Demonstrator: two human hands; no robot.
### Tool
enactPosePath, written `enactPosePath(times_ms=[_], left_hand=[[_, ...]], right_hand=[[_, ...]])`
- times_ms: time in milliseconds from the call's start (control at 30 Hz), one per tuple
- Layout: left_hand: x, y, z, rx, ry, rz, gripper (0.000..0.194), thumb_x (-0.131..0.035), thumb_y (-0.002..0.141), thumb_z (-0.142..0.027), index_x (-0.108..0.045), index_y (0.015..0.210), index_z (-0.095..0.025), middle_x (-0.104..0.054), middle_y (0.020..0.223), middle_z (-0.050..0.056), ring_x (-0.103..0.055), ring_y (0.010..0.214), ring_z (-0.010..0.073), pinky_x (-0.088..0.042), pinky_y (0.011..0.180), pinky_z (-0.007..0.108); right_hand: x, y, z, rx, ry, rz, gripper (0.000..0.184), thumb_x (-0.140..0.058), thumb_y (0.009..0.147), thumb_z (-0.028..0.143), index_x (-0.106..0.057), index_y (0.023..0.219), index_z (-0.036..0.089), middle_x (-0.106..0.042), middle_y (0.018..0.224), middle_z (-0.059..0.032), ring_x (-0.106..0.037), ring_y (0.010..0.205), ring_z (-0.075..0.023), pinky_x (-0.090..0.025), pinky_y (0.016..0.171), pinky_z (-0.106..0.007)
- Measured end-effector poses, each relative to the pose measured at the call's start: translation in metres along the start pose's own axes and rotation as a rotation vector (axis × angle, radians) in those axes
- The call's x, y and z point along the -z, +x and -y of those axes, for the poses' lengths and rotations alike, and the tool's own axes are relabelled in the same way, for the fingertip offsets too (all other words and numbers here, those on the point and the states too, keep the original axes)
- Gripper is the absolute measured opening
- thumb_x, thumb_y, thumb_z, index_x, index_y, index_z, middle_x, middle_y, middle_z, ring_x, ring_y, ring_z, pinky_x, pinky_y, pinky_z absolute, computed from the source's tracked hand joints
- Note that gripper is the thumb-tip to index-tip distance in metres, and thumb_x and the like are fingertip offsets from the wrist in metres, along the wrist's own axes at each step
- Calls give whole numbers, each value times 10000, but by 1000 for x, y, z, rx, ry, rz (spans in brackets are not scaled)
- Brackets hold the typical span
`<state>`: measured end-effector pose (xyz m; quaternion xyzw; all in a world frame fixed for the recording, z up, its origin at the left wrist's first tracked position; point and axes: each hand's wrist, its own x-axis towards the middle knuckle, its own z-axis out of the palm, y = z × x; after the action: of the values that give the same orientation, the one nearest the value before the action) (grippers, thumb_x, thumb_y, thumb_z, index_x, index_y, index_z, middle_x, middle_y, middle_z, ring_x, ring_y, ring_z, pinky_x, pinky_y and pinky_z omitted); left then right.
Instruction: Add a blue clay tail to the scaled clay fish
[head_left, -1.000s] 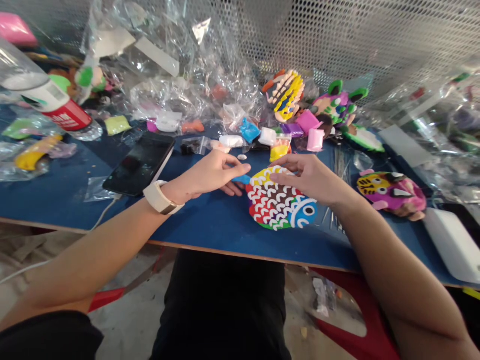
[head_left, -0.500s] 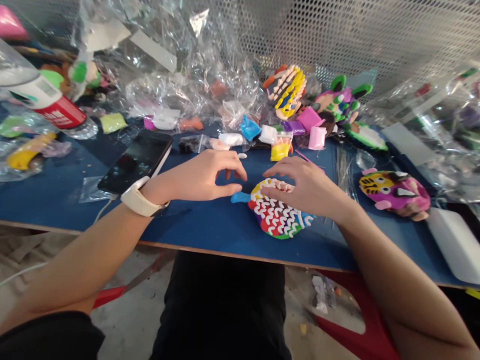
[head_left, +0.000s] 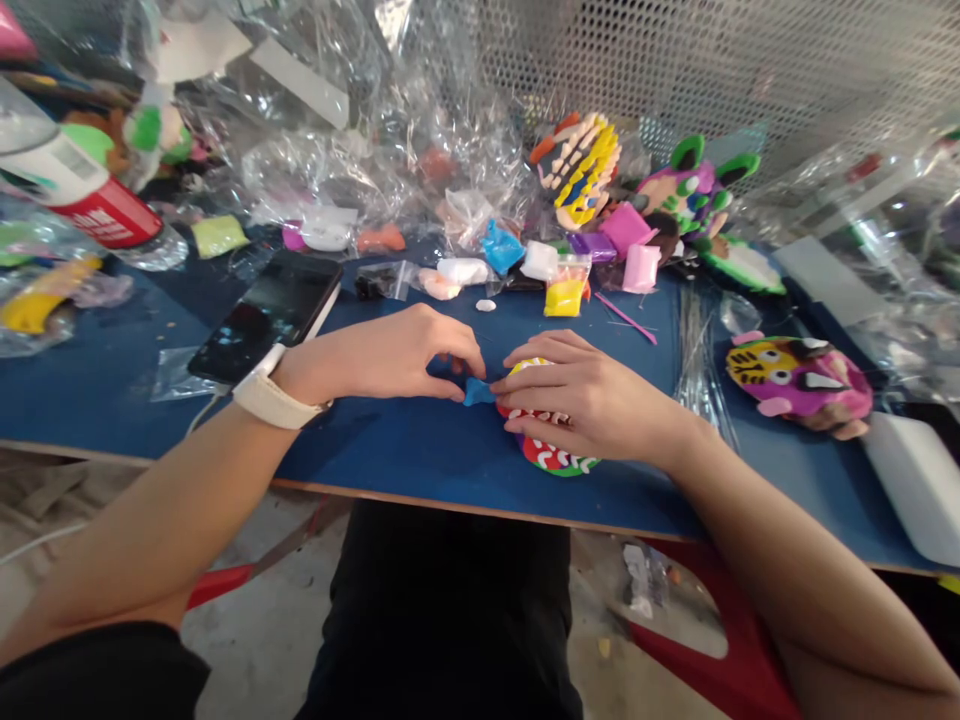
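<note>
A flat clay fish [head_left: 551, 455] with white scales on red, green and yellow lies on the blue table [head_left: 420, 455] near its front edge. My right hand [head_left: 581, 405] lies over most of the fish, fingers curled onto it. A small blue clay tail piece [head_left: 475, 392] sticks out at the fish's left end. My left hand [head_left: 394, 355], with a cream watch at the wrist, pinches that blue piece between thumb and fingers. The two hands' fingertips meet at the blue piece.
A dark phone [head_left: 266, 315] on a cable lies left of my left hand. Small clay packets [head_left: 564, 297], a pink stick [head_left: 626, 318] and crumpled clear bags [head_left: 360, 150] crowd the back. A tiger-faced clay figure [head_left: 795, 375] and a white box [head_left: 911, 485] sit at right; a red-labelled bottle [head_left: 82, 195] at far left.
My right hand has slid down over the fish and now covers its blue head. My left hand has closed its fingers onto the blue tail piece.
</note>
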<state>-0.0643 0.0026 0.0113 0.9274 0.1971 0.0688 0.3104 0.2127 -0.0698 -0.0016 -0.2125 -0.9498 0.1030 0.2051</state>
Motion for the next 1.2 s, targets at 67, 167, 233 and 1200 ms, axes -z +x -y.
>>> enactPosePath(times_ms=[67, 167, 233, 1200], left_hand=[[-1, 1, 1, 2, -11, 7, 145, -761, 973, -266, -811, 1103, -227, -815, 1115, 33, -771, 974, 177, -550, 897, 266], [-1, 2, 0, -2, -28, 8, 127, -747, 982, -262, -820, 1081, -231, -822, 1106, 25, -774, 977, 170, -549, 910, 261], [-1, 2, -1, -5, -48, -2, 125, -749, 977, -260, -826, 1072, -237, -826, 1099, 23, -775, 980, 173, -551, 917, 267], [-1, 2, -3, 24, -67, 9, 268, -784, 908, -189, -799, 1171, -240, -800, 1158, 45, -755, 995, 182, -552, 887, 267]], right_hand=[[-1, 0, 0, 9, -5, -1, 147, -676, 1072, 265, -810, 1101, 212, -847, 1175, -70, -721, 1192, -297, -550, 1074, -509], [-2, 1, 1, 9, -20, -9, 170, -681, 1070, 273, -808, 1150, 193, -843, 1168, -85, -718, 1175, -294, -568, 1048, -501], [-3, 1, 1, 5, -35, -10, 182, -685, 1067, 271, -811, 1166, 184, -841, 1150, -93, -717, 1164, -294, -578, 1024, -495], [-2, 0, 1, -73, -94, -29, 157, -657, 1076, 250, -812, 1077, 224, -859, 1093, -49, -733, 1124, -292, -544, 994, -479]])
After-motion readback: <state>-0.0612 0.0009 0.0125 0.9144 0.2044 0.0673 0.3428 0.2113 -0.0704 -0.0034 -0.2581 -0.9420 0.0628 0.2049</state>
